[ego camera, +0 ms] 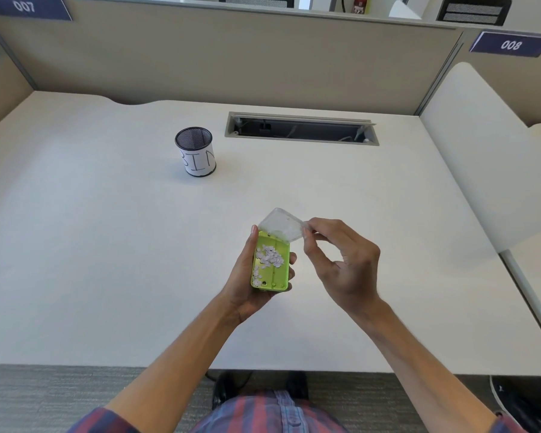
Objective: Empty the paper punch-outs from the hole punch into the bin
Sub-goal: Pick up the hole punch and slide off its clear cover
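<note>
- The desk (107, 245) is bare around my hands, apart from the cable slot (300, 129) at the back.
- The bin (197, 151) stands upright, well apart from me, up and to the left (a narrow mouth, so my aim will matter).
- My right hand (344, 264) pinches the clear cover (281, 226) by its corner, tilted up and open off the far end.
- My left hand (247, 276) is wrapped around the green punch (270, 265), underside up, held above the desk in front of me.
- The punch-outs (270, 257) lie loose in the open tray, mostly on the left half.
- Risk, as I judge it: the tray is uncovered, so any tilt or jolt on the way across would scatter dots over the desk; a fast tip at the bin could send some past the rim; a few seem to cling to the cover and may drop.
</note>
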A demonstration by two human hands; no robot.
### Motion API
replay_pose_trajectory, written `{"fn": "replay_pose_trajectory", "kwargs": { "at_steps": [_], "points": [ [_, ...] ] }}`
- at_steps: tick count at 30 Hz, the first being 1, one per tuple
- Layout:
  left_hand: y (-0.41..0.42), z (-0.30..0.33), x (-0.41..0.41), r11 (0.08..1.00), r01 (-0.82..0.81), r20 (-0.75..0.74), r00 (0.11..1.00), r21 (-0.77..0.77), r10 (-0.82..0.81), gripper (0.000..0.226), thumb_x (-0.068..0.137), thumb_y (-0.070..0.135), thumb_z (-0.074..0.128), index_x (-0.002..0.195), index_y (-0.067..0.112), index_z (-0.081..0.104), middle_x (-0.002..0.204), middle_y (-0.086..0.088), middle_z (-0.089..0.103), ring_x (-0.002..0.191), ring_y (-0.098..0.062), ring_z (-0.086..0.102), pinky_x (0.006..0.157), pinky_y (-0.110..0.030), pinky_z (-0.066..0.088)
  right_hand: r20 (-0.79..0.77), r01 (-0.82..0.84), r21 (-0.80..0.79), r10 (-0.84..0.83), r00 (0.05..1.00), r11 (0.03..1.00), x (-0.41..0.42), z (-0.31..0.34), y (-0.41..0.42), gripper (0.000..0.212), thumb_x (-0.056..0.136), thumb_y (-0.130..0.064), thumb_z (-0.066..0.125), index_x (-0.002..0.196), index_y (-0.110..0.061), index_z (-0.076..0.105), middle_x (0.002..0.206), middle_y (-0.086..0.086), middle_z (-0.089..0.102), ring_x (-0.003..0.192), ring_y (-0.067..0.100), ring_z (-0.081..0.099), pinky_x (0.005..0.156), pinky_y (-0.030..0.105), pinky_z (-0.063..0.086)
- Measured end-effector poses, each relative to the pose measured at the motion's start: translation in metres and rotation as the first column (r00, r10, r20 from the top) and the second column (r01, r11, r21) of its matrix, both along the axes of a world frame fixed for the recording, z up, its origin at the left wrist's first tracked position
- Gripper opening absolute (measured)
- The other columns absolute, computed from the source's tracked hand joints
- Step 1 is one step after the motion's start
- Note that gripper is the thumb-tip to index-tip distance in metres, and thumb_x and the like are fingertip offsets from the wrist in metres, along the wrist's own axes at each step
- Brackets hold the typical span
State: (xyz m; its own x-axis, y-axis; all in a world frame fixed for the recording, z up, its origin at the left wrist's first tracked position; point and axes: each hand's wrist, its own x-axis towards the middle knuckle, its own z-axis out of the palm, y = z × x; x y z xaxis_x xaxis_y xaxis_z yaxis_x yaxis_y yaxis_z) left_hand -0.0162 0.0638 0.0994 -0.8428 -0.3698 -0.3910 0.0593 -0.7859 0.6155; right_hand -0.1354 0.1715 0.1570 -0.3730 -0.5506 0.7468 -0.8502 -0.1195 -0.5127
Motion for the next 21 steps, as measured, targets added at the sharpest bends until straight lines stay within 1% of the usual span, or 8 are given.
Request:
{"fn": "replay_pose_trajectory", "kwargs": {
  "at_steps": [4, 6, 9, 11, 13, 15, 17, 21],
  "points": [
    [-0.002, 0.000, 0.001, 1.000, -0.008, 0.004, 1.000, -0.008, 0.009, 0.062, 0.080, 0.074, 0.050, 0.093, 0.019, 0.076, 0.084, -0.009, 0.070, 0.066, -0.022, 0.064, 0.058, -0.031, 0.053, 0.000, -0.008, 0.004, 0.008, 1.000, 1.000, 0.002, 0.001, -0.001, 0.006, 0.090, -0.005, 0.067, 0.089, -0.002, 0.072, 0.086, 0.003, 0.073, 0.076, 0.012, 0.067, 0.074, 0.015, 0.052],
    [-0.002, 0.000, 0.001, 1.000, -0.015, 0.007, 1.000, -0.008, 0.015, 0.062, 0.081, 0.073, 0.049, 0.092, 0.019, 0.075, 0.084, -0.009, 0.069, 0.066, -0.022, 0.063, 0.057, -0.031, 0.053, 0.051, -0.008, -0.001, 0.008, 0.999, 1.000, 0.003, 0.002, -0.001, 0.004, 0.087, -0.003, 0.069, 0.088, -0.002, 0.073, 0.085, 0.001, 0.073, 0.076, 0.009, 0.067, 0.075, 0.014, 0.053],
    [-0.003, 0.001, 0.002, 1.000, -0.025, 0.010, 1.000, -0.004, 0.025, 0.060, 0.085, 0.071, 0.046, 0.094, 0.018, 0.073, 0.085, -0.010, 0.067, 0.064, -0.021, 0.062, 0.056, -0.030, 0.051, 0.318, -0.007, 0.041, -0.006, 0.948, 0.999, 0.005, 0.005, -0.002, 0.004, 0.085, -0.005, 0.072, 0.089, -0.005, 0.075, 0.083, -0.006, 0.073, 0.076, 0.005, 0.070, 0.074, 0.014, 0.055],
    [-0.003, 0.002, 0.002, 1.000, -0.028, 0.016, 0.999, 0.005, 0.028, 0.059, 0.087, 0.070, 0.045, 0.095, 0.018, 0.072, 0.084, -0.010, 0.066, 0.062, -0.021, 0.061, 0.054, -0.029, 0.051, 0.541, -0.019, 0.077, -0.026, 0.841, 0.997, 0.004, 0.007, -0.004, 0.005, 0.086, -0.009, 0.073, 0.090, -0.009, 0.077, 0.082, -0.009, 0.076, 0.077, 0.004, 0.072, 0.073, 0.015, 0.055],
    [-0.003, 0.003, 0.002, 1.000, -0.028, 0.026, 0.999, 0.005, 0.028, 0.059, 0.088, 0.069, 0.044, 0.096, 0.017, 0.070, 0.082, -0.009, 0.066, 0.060, -0.020, 0.061, 0.053, -0.029, 0.050, 0.659, -0.032, 0.098, -0.041, 0.751, 0.995, 0.001, 0.009, -0.005, 0.007, 0.089, -0.013, 0.071, 0.089, -0.014, 0.078, 0.078, -0.007, 0.077, 0.078, 0.009, 0.074, 0.074, 0.023, 0.057],
    [-0.003, 0.003, 0.002, 1.000, -0.023, 0.033, 0.999, -0.001, 0.023, 0.059, 0.089, 0.069, 0.043, 0.093, 0.017, 0.071, 0.082, -0.008, 0.066, 0.060, -0.020, 0.061, 0.053, -0.029, 0.051, 0.700, -0.061, 0.107, -0.032, 0.714, 0.992, -0.001, 0.010, -0.004, 0.013, 0.091, -0.014, 0.068, 0.087, -0.022, 0.078, 0.078, -0.007, 0.078, 0.077, 0.013, 0.074, 0.074, 0.026, 0.058],
    [-0.003, 0.004, 0.001, 1.000, -0.022, 0.033, 0.999, -0.001, 0.022, 0.058, 0.087, 0.069, 0.045, 0.092, 0.018, 0.072, 0.082, -0.008, 0.066, 0.060, -0.020, 0.061, 0.054, -0.029, 0.051, 0.723, -0.093, 0.106, -0.012, 0.691, 0.990, -0.002, 0.010, -0.003, 0.018, 0.093, -0.014, 0.065, 0.087, -0.026, 0.076, 0.078, -0.008, 0.078, 0.077, 0.014, 0.074, 0.073, 0.023, 0.058],
    [-0.003, 0.003, 0.001, 0.999, -0.032, 0.034, 0.999, -0.001, 0.032, 0.058, 0.086, 0.069, 0.047, 0.104, 0.018, 0.070, 0.084, -0.009, 0.066, 0.062, -0.021, 0.062, 0.055, -0.029, 0.051, 0.728, -0.119, 0.130, -0.014, 0.686, 0.984, -0.002, 0.007, 0.000, 0.018, 0.094, -0.016, 0.063, 0.088, -0.026, 0.076, 0.078, -0.004, 0.077, 0.074, 0.014, 0.073, 0.068, 0.023, 0.057]
  ]
}}
